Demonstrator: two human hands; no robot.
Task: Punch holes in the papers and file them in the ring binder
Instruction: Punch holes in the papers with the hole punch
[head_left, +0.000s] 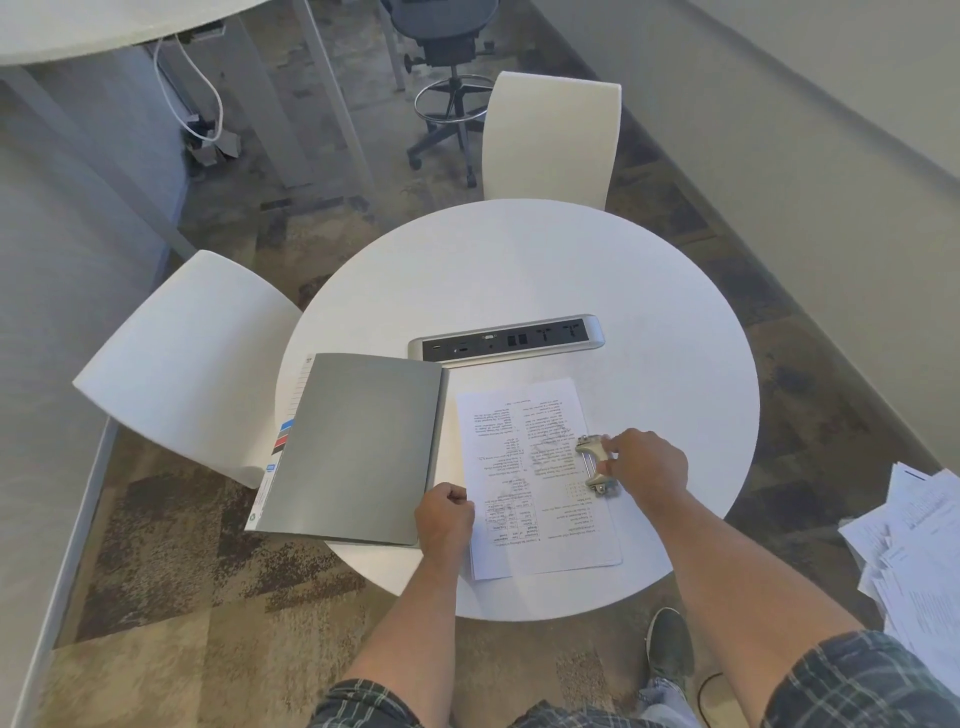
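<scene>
A grey binder (358, 447) lies open on the round white table (519, 260), its cover folded out to the left past the table's edge. Printed papers (524, 467) lie on the binder's right half, text upside down to me. At the papers' right edge sits the metal clip mechanism (595, 464). My right hand (647, 465) has its fingers closed on that mechanism. My left hand (444, 514) is a closed fist resting on the lower left corner of the papers, beside the binder's spine.
A silver power strip with sockets (506, 340) is set into the table behind the binder. Two white chairs (192, 358) (550, 140) stand left and behind. A loose stack of papers (914, 545) lies at the right edge of view.
</scene>
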